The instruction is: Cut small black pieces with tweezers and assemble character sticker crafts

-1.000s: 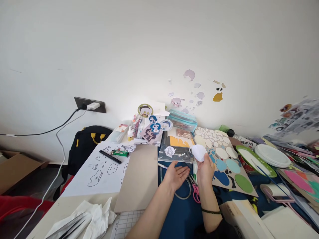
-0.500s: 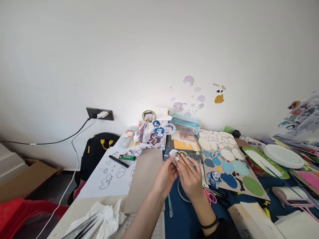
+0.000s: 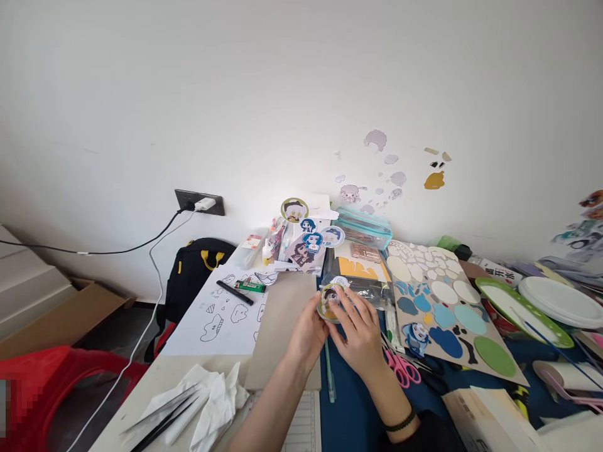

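Note:
My left hand [image 3: 308, 333] grips the left edge of a round green-rimmed character disc [image 3: 328, 304], which shows a dark-haired cartoon figure. My right hand [image 3: 360, 329] lies across the disc's right side, its fingers stretched out and touching the face of it. The fingers hide part of the picture. Below both hands, a grey board [image 3: 282, 333] and a pale green pen [image 3: 329, 376] lie on the table. Close to my right wrist are pink-handled scissors [image 3: 404, 370]. Just behind the disc is a clear plastic bag [image 3: 372, 292].
Cut paper shapes cover a board [image 3: 511, 370] at the right, near a green-rimmed plate [image 3: 560, 339]. At the left lie a drawing sheet [image 3: 188, 339], a black marker [image 3: 234, 292], and tweezers [image 3: 164, 417] on crumpled tissue [image 3: 221, 402]. Character cut-outs [image 3: 311, 242] stand at the back beside a pencil case [image 3: 362, 227].
The disc has turned so its picture shows more. My right hand's fingers have moved from covering it to its right side. The view has shifted slightly.

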Available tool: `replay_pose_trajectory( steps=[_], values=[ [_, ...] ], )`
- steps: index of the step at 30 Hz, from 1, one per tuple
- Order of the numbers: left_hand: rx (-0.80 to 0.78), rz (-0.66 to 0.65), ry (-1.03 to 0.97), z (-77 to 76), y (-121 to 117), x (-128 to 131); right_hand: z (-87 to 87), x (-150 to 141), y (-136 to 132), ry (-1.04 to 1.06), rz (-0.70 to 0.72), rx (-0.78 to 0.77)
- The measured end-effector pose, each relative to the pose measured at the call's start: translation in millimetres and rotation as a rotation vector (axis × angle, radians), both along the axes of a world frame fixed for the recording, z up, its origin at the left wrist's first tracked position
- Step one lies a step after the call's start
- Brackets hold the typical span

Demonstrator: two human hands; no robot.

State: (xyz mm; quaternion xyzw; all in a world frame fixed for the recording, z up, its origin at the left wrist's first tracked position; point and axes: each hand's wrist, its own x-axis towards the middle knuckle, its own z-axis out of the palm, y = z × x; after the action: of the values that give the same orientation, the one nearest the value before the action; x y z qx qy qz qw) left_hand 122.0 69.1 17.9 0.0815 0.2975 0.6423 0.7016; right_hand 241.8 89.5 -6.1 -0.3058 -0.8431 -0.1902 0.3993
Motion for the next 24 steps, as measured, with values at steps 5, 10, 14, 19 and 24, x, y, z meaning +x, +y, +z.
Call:
replay_pose_trajectory(
  steps=[5, 10, 14, 19, 24],
  values=[
    [0.032, 0.065, 0.098, -6.5, -5.4, -2.7, -3.9, -6.1, -3.2, 0.122, 0.000, -0.119],
    [0.003, 0.074, 0.062, -7.6, -6.9, -5.2, -7.6, -9.5, -4.3, 0.191, -0.028, -0.235],
    [0.025, 0.054, 0.029, -8.3, -6.0, -6.2, -11.3, -10.9, -3.5, 0.189, -0.051, -0.300],
    [0.025, 0.082, 0.088, -11.3, -5.2, -7.8, -13.2, -12.5, -5.3, 0.198, -0.058, -0.410],
    [0.058, 0.061, 0.199, -15.2, -5.8, -8.4, -2.8, -7.2, -8.2, 0.249, -0.025, -0.465]
  ],
)
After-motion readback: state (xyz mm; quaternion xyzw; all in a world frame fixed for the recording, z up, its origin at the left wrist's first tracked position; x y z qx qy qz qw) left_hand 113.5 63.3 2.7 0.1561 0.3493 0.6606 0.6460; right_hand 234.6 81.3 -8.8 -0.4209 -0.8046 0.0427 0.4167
